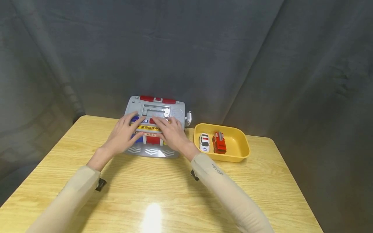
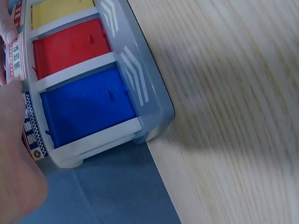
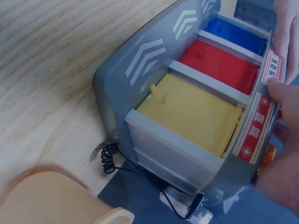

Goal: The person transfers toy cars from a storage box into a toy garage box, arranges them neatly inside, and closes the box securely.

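A grey toy rescue station stands at the table's back edge, its front bearing a blue door, a red door and a yellow door, all closed. My left hand rests on the station's left half, fingers spread over the top and thumb towards the middle. On the right half lies my right hand, fingers extended over the buttons and thumb by the label strip above the doors. Both hands partly cover the yellow sign.
To the right, a yellow tray holds a white toy police car and a red toy fire truck. A white handset hangs at the station's right side, with a coiled black cord. A dark curtain hangs behind.
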`<act>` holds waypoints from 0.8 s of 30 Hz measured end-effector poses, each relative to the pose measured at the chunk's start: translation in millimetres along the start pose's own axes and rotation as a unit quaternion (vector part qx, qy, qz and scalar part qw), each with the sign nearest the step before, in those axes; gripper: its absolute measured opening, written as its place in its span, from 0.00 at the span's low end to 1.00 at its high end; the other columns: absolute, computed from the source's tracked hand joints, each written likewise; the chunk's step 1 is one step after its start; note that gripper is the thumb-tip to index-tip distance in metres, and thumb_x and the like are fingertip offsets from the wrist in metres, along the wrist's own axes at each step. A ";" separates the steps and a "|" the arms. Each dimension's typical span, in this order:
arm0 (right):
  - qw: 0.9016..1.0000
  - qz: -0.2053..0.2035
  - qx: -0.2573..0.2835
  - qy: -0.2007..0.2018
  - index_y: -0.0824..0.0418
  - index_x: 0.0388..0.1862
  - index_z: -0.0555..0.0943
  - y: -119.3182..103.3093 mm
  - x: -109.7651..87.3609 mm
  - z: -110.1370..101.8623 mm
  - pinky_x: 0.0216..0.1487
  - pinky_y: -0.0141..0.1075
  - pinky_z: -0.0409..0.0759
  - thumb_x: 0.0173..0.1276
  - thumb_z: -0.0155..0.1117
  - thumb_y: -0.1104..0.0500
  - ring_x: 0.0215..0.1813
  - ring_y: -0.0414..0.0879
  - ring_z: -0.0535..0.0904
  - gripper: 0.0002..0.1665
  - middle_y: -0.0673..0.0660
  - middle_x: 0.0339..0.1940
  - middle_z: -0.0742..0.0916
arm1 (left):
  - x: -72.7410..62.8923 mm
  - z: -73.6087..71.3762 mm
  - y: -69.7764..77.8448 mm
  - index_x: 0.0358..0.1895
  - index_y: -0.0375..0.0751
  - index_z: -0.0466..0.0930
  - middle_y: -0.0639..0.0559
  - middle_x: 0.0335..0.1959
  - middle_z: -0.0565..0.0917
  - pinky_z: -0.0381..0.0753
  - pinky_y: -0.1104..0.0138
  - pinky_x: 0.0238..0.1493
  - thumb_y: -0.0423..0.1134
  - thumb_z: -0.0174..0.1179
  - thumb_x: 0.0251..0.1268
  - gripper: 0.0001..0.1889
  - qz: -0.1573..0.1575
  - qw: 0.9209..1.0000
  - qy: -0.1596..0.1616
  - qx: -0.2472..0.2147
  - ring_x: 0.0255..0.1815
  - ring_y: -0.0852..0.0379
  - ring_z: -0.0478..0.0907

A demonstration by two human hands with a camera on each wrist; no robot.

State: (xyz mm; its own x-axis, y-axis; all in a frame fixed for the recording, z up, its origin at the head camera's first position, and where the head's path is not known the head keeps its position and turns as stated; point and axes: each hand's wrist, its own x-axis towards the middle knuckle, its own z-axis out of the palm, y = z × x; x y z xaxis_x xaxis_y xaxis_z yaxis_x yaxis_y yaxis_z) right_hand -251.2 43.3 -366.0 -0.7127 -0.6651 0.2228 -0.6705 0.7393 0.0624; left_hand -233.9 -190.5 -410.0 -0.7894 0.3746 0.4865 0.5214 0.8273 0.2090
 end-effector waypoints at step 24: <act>1.000 -0.007 -0.004 0.000 0.50 0.77 0.59 0.4 2.6 -8.1 0.49 0.39 0.73 0.71 0.57 0.44 0.46 0.48 0.67 0.39 0.51 0.72 0.69 | 0.0 4.2 -1.3 0.72 0.40 0.60 0.34 0.70 0.55 0.50 0.39 0.66 0.48 0.57 0.68 0.33 0.021 1.000 -0.001 0.018 0.69 0.33 0.51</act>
State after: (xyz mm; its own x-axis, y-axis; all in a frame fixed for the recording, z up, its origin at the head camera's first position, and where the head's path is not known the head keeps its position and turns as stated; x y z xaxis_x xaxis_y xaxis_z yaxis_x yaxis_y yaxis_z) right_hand -251.7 42.7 -357.6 -0.7035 -0.6750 0.2225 -0.6782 0.7312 0.0737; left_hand -235.9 -189.8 -413.8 -0.7679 0.4102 0.4919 0.5421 0.8253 0.1581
